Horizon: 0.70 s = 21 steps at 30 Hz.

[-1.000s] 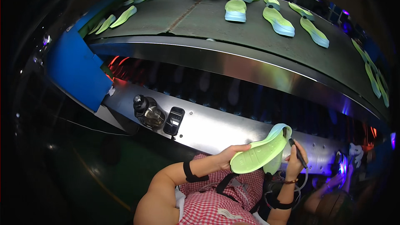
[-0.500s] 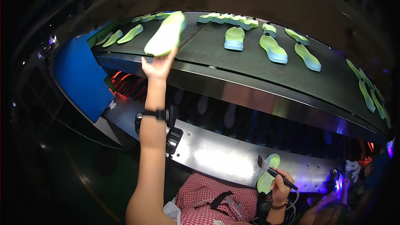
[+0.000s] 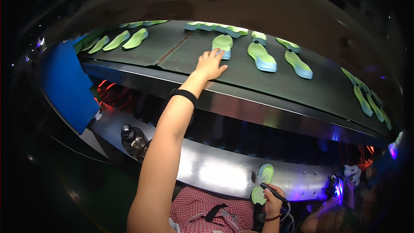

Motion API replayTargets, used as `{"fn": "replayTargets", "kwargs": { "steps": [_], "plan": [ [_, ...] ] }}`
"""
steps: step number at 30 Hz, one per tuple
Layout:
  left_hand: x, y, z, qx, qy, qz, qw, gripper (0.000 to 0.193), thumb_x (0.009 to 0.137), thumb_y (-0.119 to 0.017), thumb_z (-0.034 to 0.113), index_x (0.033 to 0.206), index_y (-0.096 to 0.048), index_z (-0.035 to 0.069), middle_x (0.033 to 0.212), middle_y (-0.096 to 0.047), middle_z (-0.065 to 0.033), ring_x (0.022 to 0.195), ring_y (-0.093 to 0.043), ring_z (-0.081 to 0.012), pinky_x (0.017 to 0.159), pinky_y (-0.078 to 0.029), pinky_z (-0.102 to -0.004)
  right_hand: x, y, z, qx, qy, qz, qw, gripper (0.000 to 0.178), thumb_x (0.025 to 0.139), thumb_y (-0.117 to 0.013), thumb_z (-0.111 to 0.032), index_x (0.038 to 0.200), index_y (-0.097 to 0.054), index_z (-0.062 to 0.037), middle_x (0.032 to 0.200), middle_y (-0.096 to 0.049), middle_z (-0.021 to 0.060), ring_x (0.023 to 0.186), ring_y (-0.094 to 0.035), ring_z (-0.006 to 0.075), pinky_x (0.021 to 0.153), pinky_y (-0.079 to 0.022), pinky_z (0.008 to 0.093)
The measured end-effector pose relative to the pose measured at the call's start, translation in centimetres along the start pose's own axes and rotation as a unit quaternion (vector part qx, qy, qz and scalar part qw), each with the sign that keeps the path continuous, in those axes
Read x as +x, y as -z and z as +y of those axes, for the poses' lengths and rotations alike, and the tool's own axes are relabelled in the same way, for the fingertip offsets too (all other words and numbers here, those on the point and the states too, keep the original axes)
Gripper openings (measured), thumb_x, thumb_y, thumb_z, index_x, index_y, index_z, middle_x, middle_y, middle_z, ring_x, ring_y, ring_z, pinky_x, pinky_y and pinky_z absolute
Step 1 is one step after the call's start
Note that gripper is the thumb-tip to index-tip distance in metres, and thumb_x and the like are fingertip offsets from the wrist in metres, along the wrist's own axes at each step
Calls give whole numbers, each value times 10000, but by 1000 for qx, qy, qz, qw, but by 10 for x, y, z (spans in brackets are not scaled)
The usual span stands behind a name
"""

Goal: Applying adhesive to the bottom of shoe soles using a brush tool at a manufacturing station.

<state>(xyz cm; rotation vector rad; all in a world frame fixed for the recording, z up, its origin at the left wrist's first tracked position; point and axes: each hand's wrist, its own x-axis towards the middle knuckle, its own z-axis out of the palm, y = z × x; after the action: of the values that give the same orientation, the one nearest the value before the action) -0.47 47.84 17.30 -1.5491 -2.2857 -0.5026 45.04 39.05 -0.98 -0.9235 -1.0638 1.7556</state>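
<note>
The shoe soles (image 3: 222, 42) on the conveyor belt (image 3: 293, 95) look like moulded foam, soft and matt, without strong shine. The belt itself seems to be of dark rubber, also matt, and its seam (image 3: 174, 48) is rather rough. The edge rail (image 3: 241, 102) is of smooth, polished metal, and the metal bench (image 3: 220, 170) is glossy, with a bright reflection. The brush (image 3: 276, 193) has a smooth black handle, apparently plastic. The checked garment (image 3: 207, 209) is woven cloth, while the bottle (image 3: 134, 142) looks transparent and shiny.
</note>
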Motion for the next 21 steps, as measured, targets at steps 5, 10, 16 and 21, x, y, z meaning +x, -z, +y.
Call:
{"fn": "replayTargets", "kwargs": {
  "steps": [5, 10, 16, 21],
  "plan": [
    [0, 0, -4, 14, -12, 102, 995, 469, 714, -662, 359, 1053, -573, 47, 1083, -497, -143, 1022, -452, -308, 869, -389, -391, 1, 5, 2, 53, -7, 23, 998, 212, 712, -600, 76, 924, -586, 61, 950, -623, 166, 892, -597, 229, 848, -451, 308],
    [-29, 22, -25, -131, -152, 209, 957, 215, 686, -699, 225, 780, -602, 58, 998, -557, -141, 951, -501, -312, 837, -385, -383, 5, 8, -7, 125, 7, 25, 992, 205, 732, -580, 79, 936, -589, 61, 951, -620, 157, 886, -597, 223, 841, -450, 299],
    [-149, 40, 11, -761, 233, 156, 585, 311, 837, -465, 124, 1124, -484, 4, 1068, -545, -108, 985, -527, -207, 877, -411, -337, 18, 11, -6, 97, -7, 35, 995, 193, 747, -603, 43, 939, -602, 67, 938, -625, 129, 868, -589, 175, 824, -441, 251],
    [-251, 5, -18, -829, 198, -38, 522, 574, 809, -501, 324, 1233, -379, -44, 1121, -521, -168, 978, -549, -270, 858, -463, -403, 20, 7, -9, 126, 4, 21, 992, 190, 753, -606, 29, 939, -603, 66, 928, -628, 130, 867, -589, 172, 823, -438, 249]
  ]
}}
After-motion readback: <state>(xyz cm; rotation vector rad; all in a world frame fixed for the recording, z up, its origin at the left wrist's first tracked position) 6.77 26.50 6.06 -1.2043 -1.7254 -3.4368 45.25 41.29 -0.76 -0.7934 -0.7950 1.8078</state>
